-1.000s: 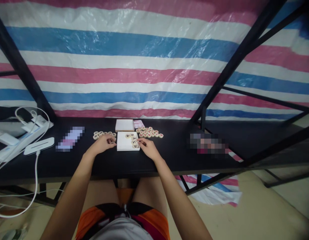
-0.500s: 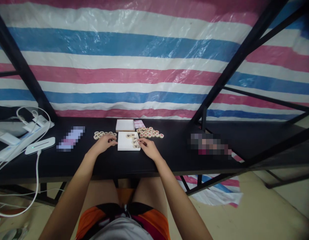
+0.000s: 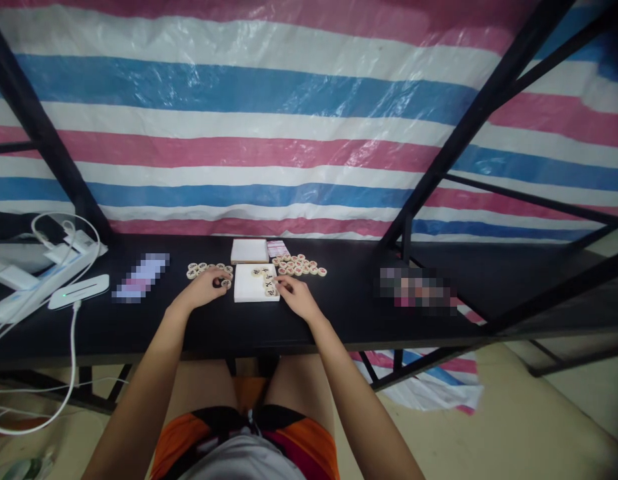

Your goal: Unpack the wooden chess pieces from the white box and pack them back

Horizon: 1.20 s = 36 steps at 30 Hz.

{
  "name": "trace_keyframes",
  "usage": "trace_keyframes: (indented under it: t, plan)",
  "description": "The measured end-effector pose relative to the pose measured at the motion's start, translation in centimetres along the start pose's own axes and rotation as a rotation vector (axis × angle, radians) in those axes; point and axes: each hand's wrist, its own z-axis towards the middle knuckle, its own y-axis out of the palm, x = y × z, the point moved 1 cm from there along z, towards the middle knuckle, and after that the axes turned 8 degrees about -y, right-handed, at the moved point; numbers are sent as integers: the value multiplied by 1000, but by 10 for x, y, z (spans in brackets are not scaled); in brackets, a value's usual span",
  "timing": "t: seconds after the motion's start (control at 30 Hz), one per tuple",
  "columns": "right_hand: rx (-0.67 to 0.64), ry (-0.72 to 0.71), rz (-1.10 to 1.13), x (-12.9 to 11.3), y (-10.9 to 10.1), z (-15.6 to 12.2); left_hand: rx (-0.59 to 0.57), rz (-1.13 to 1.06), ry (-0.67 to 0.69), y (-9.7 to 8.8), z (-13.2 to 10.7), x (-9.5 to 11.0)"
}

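Observation:
A shallow white box point(image 3: 249, 287) lies on the black table point(image 3: 339, 313) in front of me, with several round pale game pieces point(image 3: 267, 280) in its right half. My left hand point(image 3: 205, 289) rests just left of the box, its thumb and fingers pinching one round piece point(image 3: 225, 284). My right hand point(image 3: 296, 295) touches the box's right edge, fingers curled beside the pieces inside. A group of loose pieces point(image 3: 205, 268) lies beyond my left hand. Another group point(image 3: 299, 265) lies beyond my right hand.
A second white box part point(image 3: 249, 251) and a small pink packet point(image 3: 277, 247) sit behind the box. White chargers, a power strip and cables point(image 3: 53, 273) crowd the table's left end. Black frame bars point(image 3: 469, 127) rise at both sides before a striped tarp.
My left hand has drawn back slightly from the box edge, and a round piece now shows between its fingertips. My right hand has barely moved.

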Motion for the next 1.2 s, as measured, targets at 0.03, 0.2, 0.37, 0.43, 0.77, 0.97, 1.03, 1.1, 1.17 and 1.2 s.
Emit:
trace_keyframes:
  t: [0.03, 0.2, 0.37, 0.43, 0.77, 0.97, 1.03, 1.1, 1.17, 1.2]
  plan:
    - [1, -4, 4, 0, 0, 0, 4, 4, 0, 0, 0, 0]
    - [7, -21, 5, 1, 1, 0, 18, 27, -1, -4, -2, 9]
    - [0, -36, -3, 2, 1, 0, 48, 80, 99, 3, -3, 29]
    - [-6, -38, -14, 2, 2, 0, 44, 116, 169, 10, -4, 39]
    - [-65, -31, -7, 0, 1, 0, -143, 271, 394, 34, -16, 77]
    - [-59, -22, 7, 4, 2, 0, -205, 331, 414, 41, -17, 81]
    - [-62, -22, 2, 4, 2, 0, -200, 337, 409, 40, -17, 82]
    - [-60, -23, -4, 4, 2, 0, -190, 349, 398, 40, -16, 81]
    - [-53, -21, -8, 3, 2, 0, -180, 366, 382, 40, -16, 80]
    - [-50, -19, -9, 2, 2, 0, -177, 376, 376, 41, -16, 80]
